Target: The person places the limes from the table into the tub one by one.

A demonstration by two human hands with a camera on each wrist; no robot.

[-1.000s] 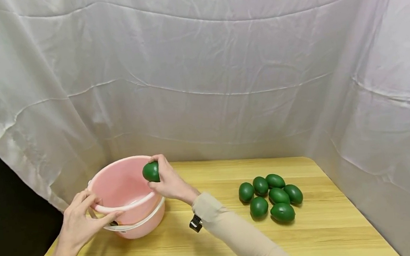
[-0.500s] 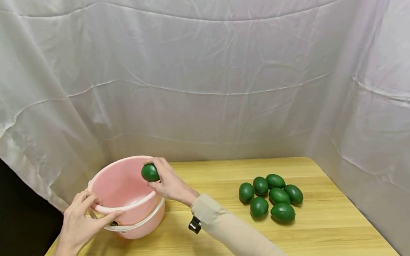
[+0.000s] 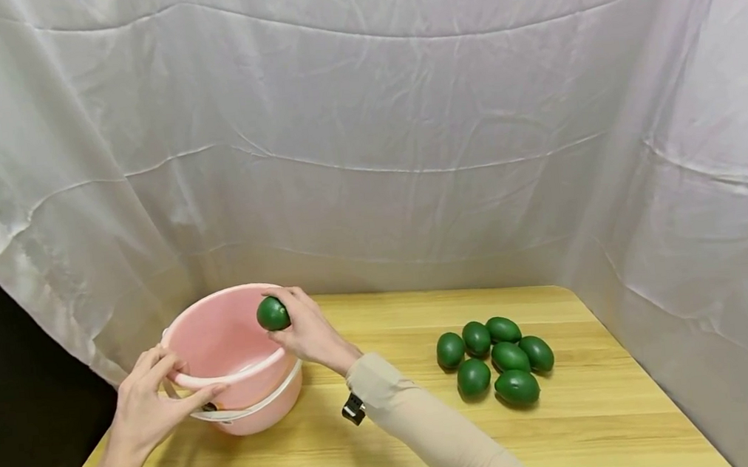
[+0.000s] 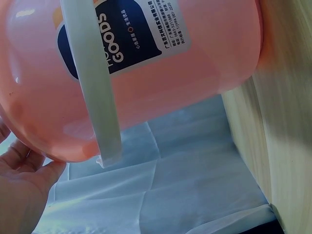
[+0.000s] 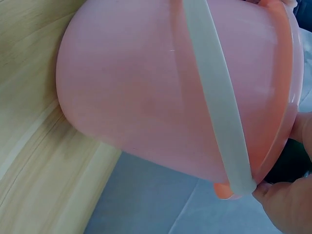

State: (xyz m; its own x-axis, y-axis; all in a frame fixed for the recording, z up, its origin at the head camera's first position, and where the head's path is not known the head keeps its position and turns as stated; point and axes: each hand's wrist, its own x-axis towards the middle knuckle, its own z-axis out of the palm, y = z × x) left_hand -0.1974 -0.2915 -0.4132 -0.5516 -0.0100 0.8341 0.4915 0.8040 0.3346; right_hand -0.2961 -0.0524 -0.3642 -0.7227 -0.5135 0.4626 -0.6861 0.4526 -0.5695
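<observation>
A pink bucket [image 3: 254,388] with a white handle [image 3: 249,407] stands at the left of the table. My left hand [image 3: 145,405] grips its near left rim, thumb outside and fingertips over the edge. In the left wrist view those fingers [image 4: 29,163] meet the rim beside the handle's end. My right hand [image 3: 309,332] holds a smooth dark green avocado [image 3: 273,313] between thumb and fingers at the bucket's right rim, the fruit over the opening. The right wrist view shows that avocado [image 5: 287,163] partly hidden behind the rim and thumb. The bucket's floor is mostly out of sight.
Several more green avocados [image 3: 509,357] lie grouped on the right half of the wooden table [image 3: 603,406]. A pale grey curtain [image 3: 372,211] hangs behind and along both sides. A dark gap [image 3: 21,398] shows at the far left beyond the table's edge.
My right hand has shifted slightly left and inward over the bucket's opening with the avocado, which has turned a little. The left hand keeps its grip on the rim.
</observation>
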